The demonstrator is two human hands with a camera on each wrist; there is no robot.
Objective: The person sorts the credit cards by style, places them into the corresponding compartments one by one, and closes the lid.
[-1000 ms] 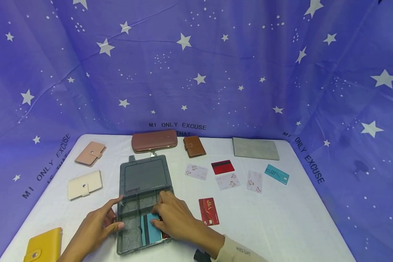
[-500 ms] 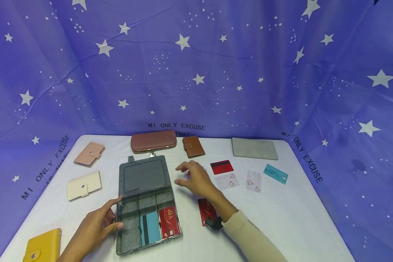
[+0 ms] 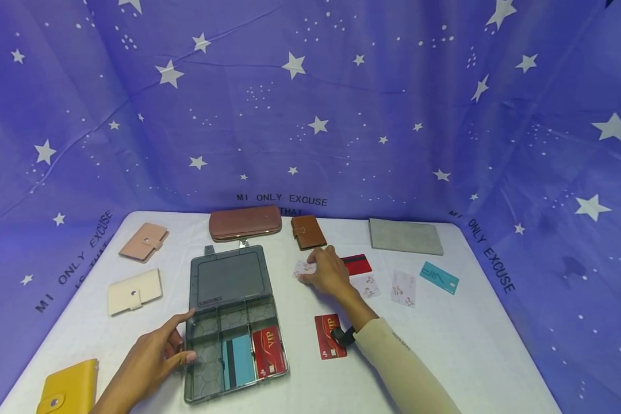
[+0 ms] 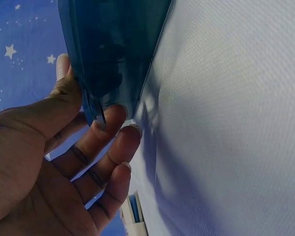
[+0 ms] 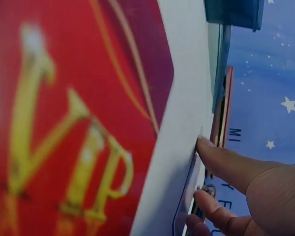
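My left hand (image 3: 147, 359) holds the left side of a clear grey compartment box (image 3: 230, 279) with its lid folded back. In the left wrist view, the thumb and fingers (image 4: 96, 140) are at the box's edge. A light-blue card with a dark stripe (image 3: 245, 361) and a red VIP card (image 3: 269, 352) lie in its front compartments. To the right, my right hand (image 3: 331, 273) reaches over a white floral card (image 3: 301, 269), thumb and fingertips at its opposite edges. A second red VIP card (image 3: 325, 344) lies below the right wrist.
Near the right hand lie a red striped card (image 3: 359, 264), two more white floral cards (image 3: 403, 287) and a teal card (image 3: 439, 278). Brown, grey (image 3: 406, 236), pink (image 3: 145, 242), cream (image 3: 135, 291) and yellow (image 3: 69, 388) wallets line the table's back and left.
My right hand has left the red VIP card in the box's front right compartment and moved up and right to the white floral card. The left hand stays at the box.
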